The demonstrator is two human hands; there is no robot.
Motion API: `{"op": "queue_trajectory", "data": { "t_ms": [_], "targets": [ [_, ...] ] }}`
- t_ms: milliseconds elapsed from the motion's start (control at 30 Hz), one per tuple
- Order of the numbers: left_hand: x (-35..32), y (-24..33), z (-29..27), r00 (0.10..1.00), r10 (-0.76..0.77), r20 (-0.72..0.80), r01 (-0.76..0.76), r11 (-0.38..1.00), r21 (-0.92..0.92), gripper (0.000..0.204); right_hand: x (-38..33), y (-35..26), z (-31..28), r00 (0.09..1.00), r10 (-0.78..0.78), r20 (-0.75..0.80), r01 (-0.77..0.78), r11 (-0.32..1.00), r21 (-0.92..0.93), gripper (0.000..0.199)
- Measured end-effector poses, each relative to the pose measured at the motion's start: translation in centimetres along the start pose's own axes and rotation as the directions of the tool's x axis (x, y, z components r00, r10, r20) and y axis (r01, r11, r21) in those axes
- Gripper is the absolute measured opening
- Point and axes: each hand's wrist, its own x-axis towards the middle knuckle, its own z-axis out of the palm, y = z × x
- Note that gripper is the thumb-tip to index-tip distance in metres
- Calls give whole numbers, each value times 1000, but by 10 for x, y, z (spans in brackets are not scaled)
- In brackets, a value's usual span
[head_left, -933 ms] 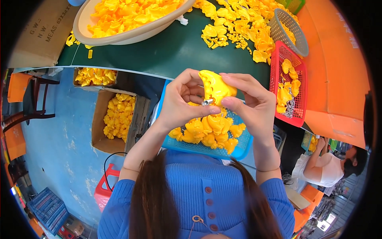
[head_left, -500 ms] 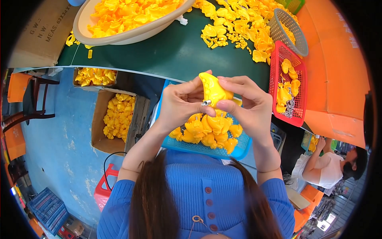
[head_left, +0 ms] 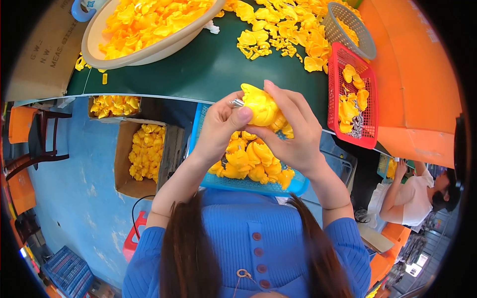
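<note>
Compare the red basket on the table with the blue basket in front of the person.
The red basket sits on the green table at the right; the blue basket lies lower, near the person's lap, under both hands. The red basket is only partly filled, with yellow pieces and some small metal parts; the blue basket is heaped with yellow pieces. Both are rectangular plastic mesh baskets holding yellow parts.

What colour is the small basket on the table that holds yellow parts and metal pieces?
The small basket is red, with an open grid wall. The head view shows it, to the right of the right hand.
</note>
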Motion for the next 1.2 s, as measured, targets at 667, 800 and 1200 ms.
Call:
{"op": "queue_trajectory", "data": {
  "t_ms": [667, 800, 1200],
  "targets": [
    [-10, 11, -1, 967, 250, 51, -252, 912, 324, 53, -13, 3, -11, 909, 292, 296, -408, 487, 772, 66],
    [-12, 10, -2, 911, 400, 98, -410, 859, 305, 45, -23, 0, -2, 956, 239, 172, -268, 465, 844, 63],
    [-10, -7, -8, 858, 496, -130, -450, 850, 274, 36, -15, 10, 1, 901, 358, 245, -404, 485, 776, 49]
  ]
}}
